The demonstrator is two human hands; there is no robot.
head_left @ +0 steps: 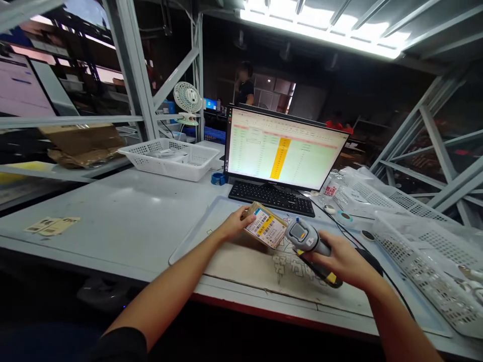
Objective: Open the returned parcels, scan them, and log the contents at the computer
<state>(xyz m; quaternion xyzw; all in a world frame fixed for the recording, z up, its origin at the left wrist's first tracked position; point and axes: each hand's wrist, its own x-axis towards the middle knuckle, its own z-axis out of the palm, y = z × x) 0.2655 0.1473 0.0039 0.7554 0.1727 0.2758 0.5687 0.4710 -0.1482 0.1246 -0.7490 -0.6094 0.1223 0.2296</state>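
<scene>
My left hand (237, 222) grips a small labelled box (267, 227) by its left end, tilted above the desk mat. White and yellow labels with barcodes cover the face turned upward. My right hand (337, 256) is wrapped round the handle of a grey barcode scanner (304, 236), marked with a small "5" sticker. The scanner's head points left and sits close beside the box's right end; whether they touch I cannot tell. Behind both hands lies a black keyboard (271, 197) below a lit monitor (283, 146) showing a spreadsheet with an orange column.
White perforated baskets stand at the back left (169, 168) and along the right (426, 271), with plastic-wrapped items. A blue tape roll (218, 179) lies by the monitor. Stickers (52, 225) are on the left desk. A small fan (187, 98) is clipped to the frame; a person (245, 85) stands beyond.
</scene>
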